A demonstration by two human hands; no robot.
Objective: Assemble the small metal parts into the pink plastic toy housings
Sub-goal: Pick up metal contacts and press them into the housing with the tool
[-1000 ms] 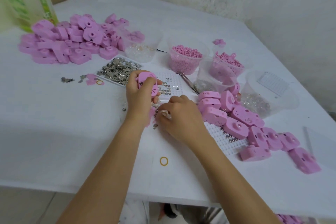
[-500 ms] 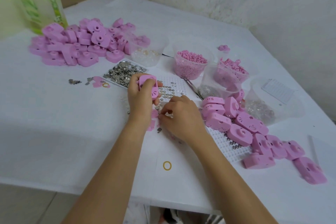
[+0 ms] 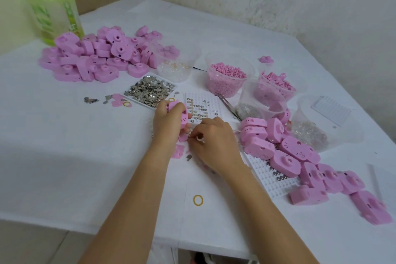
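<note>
Housing (image 3: 179,111) stays, left hand (image 3: 167,127), part (image 3: 199,137) pinched, right hand (image 3: 216,144)

Matt pink plastic housings (image 3: 287,163), shiny metal parts (image 3: 150,90).

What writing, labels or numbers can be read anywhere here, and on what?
No text here is legible.
Green bottle: printed label, too blurred to read.
White card at the right: fine printed rows, too small to read.
Pink housings: moulded face marks only, no words.
</note>
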